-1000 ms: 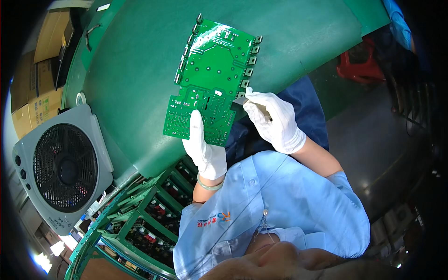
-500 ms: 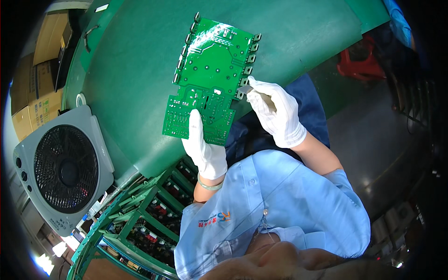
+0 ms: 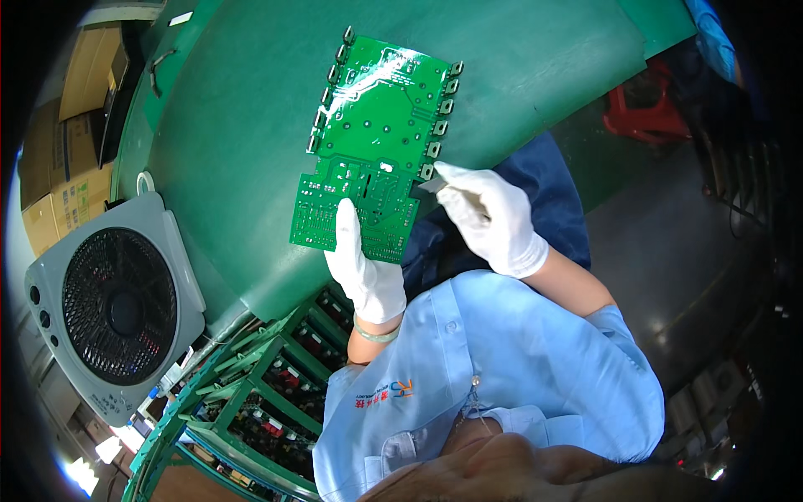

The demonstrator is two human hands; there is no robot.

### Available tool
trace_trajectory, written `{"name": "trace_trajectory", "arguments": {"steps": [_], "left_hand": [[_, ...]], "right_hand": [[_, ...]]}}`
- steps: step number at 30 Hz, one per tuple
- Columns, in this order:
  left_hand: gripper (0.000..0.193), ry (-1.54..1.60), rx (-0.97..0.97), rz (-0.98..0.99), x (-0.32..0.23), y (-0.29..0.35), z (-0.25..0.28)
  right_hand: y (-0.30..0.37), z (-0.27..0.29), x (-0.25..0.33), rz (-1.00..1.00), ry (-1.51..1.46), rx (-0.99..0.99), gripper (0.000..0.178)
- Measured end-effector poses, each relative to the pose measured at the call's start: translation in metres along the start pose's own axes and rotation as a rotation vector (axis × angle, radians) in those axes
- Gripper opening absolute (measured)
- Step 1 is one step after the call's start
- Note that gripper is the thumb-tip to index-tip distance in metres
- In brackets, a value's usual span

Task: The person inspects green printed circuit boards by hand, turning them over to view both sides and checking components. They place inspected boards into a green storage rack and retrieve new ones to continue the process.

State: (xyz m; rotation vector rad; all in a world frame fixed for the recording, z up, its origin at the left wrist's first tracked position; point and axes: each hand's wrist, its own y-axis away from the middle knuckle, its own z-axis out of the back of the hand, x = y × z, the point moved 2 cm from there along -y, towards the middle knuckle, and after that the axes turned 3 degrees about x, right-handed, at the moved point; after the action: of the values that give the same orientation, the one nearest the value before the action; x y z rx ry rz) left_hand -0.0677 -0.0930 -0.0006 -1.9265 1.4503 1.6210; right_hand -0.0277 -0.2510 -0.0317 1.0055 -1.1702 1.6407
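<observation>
A green circuit board is held up over the table, its soldered face showing. Metal tabs with holes line its right edge, and more stick out along its left. My gloved left hand grips the lower end, thumb flat on the face; its other fingers are hidden beneath. Beside the board's right edge is my gloved right hand, pinching a small flat grey blade-like piece. That piece lies close to the lowest right tab; whether it touches, I cannot tell.
A green-covered table spreads under the board. On the left stands a grey box fan near cardboard boxes. Green racks holding dark parts are below the table edge. A red stool stands at right.
My right hand and the grey piece have slid down along the board's right edge, to the lowest tab. The board's top has shifted slightly down and left; my left hand keeps its grip.
</observation>
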Motion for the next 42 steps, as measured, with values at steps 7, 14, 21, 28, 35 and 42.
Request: {"name": "trace_trajectory", "arguments": {"steps": [7, 14, 21, 28, 35, 42], "left_hand": [[0.039, 0.135, 0.029, 0.120, -0.019, 0.000, -0.002], [0.039, 0.190, 0.037, 0.141, -0.025, -0.004, -0.004], [0.039, 0.190, 0.086, 0.200, -0.023, -0.008, 0.001], [0.040, 0.240, 0.091, 0.205, -0.017, -0.011, 0.007], [0.039, 0.124, 0.064, 0.152, -0.024, -0.008, 0.003], [0.039, 0.119, 0.045, 0.115, -0.022, -0.012, 0.003]], "right_hand": [[0.002, 0.078, -0.015, -0.356, 0.067, -0.234, 0.026], [0.040, 0.197, -0.088, -0.939, 0.821, -0.244, 0.032], [0.061, 0.196, -0.102, -0.658, 0.962, -0.278, 0.034], [0.083, 0.209, -0.152, -0.764, 0.762, -0.171, 0.071], [0.075, 0.204, -0.142, -0.614, 0.987, -0.006, 0.033], [0.057, 0.206, -0.130, -0.747, 0.840, -0.090, 0.039]]}}
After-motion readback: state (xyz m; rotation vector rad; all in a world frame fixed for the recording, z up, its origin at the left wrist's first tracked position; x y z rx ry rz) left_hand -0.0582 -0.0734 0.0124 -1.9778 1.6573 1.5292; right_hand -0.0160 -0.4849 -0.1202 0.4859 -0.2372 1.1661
